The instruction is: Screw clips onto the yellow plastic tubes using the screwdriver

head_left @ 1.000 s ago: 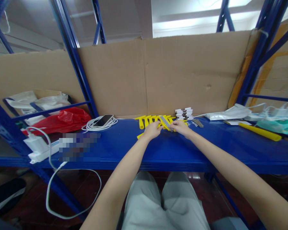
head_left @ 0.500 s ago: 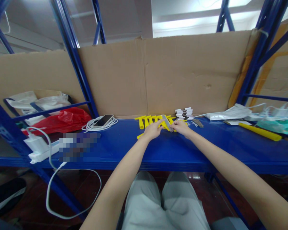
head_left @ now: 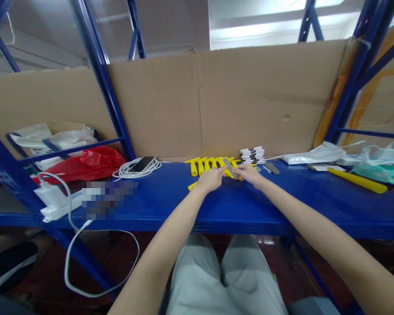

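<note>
A flat grey metal plate (head_left: 230, 168) lies slantwise across a yellow T-shaped handle (head_left: 228, 174), between my two hands. My right hand (head_left: 248, 173) pinches the plate's near end from the right. From the left, my left hand (head_left: 212, 178) is closed at the yellow handle, with a fingertip against the plate's edge; its other fingers are partly hidden. Behind my left hand several more yellow T-shaped handles (head_left: 194, 167) lie in a row. Another yellow piece (head_left: 192, 187) shows beside my left wrist. Right of my right hand lie grey metal plates (head_left: 272, 168) and small loose silvery parts (head_left: 264, 169).
A stack of small white boxes (head_left: 252, 155) stands against the cardboard wall (head_left: 249, 96). On the blue shelf (head_left: 170, 205) are a phone (head_left: 143, 164) on a coiled white cable (head_left: 120, 174), a power strip (head_left: 61, 211), a white packet (head_left: 315, 154) and a long yellow piece (head_left: 357, 180).
The grey plate has dropped slightly and lies flatter over the yellow handle. My left fingers have shifted a little right against it. My right hand keeps its pinch.
</note>
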Motion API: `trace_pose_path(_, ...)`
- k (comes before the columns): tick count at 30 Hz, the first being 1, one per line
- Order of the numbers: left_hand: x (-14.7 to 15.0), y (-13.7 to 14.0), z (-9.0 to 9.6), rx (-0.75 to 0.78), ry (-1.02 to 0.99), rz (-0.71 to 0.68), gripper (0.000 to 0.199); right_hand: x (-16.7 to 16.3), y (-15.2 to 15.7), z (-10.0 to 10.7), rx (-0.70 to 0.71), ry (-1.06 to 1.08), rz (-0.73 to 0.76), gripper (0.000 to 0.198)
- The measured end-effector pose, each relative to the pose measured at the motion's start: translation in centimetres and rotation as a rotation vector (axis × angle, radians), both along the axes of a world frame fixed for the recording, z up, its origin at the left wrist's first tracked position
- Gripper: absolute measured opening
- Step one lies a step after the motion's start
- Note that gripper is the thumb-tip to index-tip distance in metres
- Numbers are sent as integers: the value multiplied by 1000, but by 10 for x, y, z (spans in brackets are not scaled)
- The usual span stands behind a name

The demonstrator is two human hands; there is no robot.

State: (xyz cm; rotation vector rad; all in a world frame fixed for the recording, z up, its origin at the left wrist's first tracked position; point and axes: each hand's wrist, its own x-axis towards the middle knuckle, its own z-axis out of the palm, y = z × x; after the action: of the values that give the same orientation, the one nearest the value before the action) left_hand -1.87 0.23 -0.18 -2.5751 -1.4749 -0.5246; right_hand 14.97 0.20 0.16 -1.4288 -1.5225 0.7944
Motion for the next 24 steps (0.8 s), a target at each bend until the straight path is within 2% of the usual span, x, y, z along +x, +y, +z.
trace_pose_path(12, -1, -3, 0, 34, 26, -30, 46, 14, 13, -10, 74, -25, 51, 19)
trace_pose_path(14, -1, -2, 0, 22, 9, -26, 46, 24, 17, -9, 146, -101, -20, 18)
trace_pose_path(18, -1, 2, 1, -13, -24, -39, 46, 54, 26, -6, 293, -452, -292, 18)
trace_pose_path(21, -1, 2, 1, -41, -34, -36, 45, 75, 30, -6, 231, -621, -400, 22)
trace_pose_path(24, -1, 2, 1, -61, -38, -40, 44, 86, 33, -11, 122, -710, -409, 23)
